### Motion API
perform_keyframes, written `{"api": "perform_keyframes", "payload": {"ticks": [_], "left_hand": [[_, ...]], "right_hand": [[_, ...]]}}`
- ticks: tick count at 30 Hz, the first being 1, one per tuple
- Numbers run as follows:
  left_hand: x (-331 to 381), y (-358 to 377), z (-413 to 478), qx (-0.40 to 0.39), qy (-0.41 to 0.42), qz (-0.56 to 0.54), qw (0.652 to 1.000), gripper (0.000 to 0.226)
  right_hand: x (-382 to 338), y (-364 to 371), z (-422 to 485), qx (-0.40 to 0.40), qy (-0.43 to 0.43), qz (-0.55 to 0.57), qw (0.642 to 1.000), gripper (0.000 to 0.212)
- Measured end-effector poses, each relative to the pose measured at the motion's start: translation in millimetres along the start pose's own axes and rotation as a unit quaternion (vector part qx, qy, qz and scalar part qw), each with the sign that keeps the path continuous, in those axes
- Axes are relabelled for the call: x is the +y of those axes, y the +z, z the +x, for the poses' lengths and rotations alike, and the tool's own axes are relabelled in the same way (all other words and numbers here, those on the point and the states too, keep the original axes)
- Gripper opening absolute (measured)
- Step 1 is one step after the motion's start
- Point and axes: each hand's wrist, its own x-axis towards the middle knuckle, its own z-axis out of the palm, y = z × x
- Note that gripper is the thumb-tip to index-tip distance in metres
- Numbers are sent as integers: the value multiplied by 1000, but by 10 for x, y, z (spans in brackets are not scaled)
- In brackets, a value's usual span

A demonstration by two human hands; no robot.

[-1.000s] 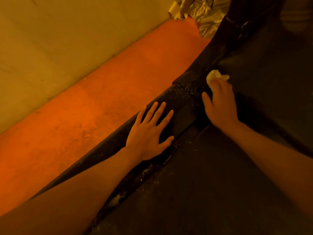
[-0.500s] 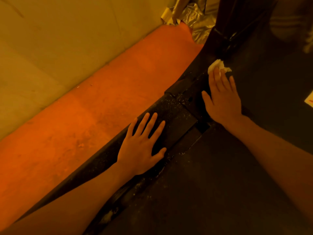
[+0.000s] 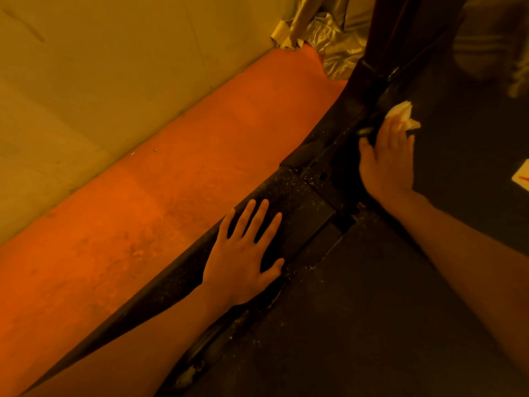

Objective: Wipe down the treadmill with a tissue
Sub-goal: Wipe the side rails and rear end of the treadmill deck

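The treadmill's side rail point(image 3: 289, 204), dark and speckled with pale dust, runs diagonally through the view and serves as the landmark. The left hand point(image 3: 243, 253) lies flat on top of the rail, fingers spread wide and holding nothing, apparently as a brace. Further up the rail, where it meets the dark upright post point(image 3: 380, 41), the right hand point(image 3: 386, 159) reaches forward with its fingers stretched over a crumpled white tissue point(image 3: 402, 111). It seems to press the tissue onto the dark surface rather than pinch it, though the fingertips are blurred. The tissue pokes out beyond and beside the fingertips. It looks light, soft and limp, and it will likely tear or shed on rough edges, so it is best kept bunched under flat fingers, with moderate pressure spread across the wad. The treadmill belt point(image 3: 357, 316) lies on the person's side of the rail, also dusty along the seam. A white label point(image 3: 522, 176) sits well beyond the rail at the right edge. On the rail's far side are the orange floor point(image 3: 171, 181), a pale wall point(image 3: 114, 67) and crinkled silvery sheeting point(image 3: 332, 44). No container shows anywhere in view.
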Motion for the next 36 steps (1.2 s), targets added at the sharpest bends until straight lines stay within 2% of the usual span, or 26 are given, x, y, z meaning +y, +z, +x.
{"api": "perform_keyframes", "payload": {"ticks": [5,6,8,10,11,12,14,16,22,25,28,31,34,36], "left_hand": [[2,1,7,-3,-3,-1,1000,81],[3,1,9,-3,-4,1,1000,81],[7,-8,14,-5,-4,2,1000,81],[2,-10,10,-3,-2,3,1000,81],[-1,-10,7,-2,-1,2,1000,81],[3,-12,5,0,0,1,1000,81],[10,-14,-2,5,-1,-3,1000,81],[6,-12,5,4,-3,-7,1000,81],[0,4,6,3,1,-13,1000,82],[-3,15,0,4,0,-11,1000,82],[1,17,4,4,0,-7,1000,83],[1,17,17,-2,-3,-4,1000,83],[-3,5,13,-8,-4,-4,1000,83],[0,5,14,-5,-3,-8,1000,82]], "right_hand": [[-135,321,-797,-36,-198,-93,975,83],[-108,292,-700,-31,-200,-103,974,84],[-63,157,-364,-1,-146,-112,983,89],[-49,42,-117,1,-65,-70,995,91],[-116,47,-153,-2,-59,-53,997,89],[-197,95,-289,1,-85,-51,995,86],[-305,292,-687,-23,-193,-71,978,80],[-344,371,-829,-42,-263,-91,960,83],[-291,-30,123,23,-179,-196,964,95],[-443,96,-133,5,-172,-150,974,93],[-501,323,-780,-53,-231,-76,969,88],[-343,294,-852,-57,-295,-116,947,88],[-197,62,-313,-19,-226,-170,959,94],[-185,-14,-136,-15,-205,-165,965,96]]}}
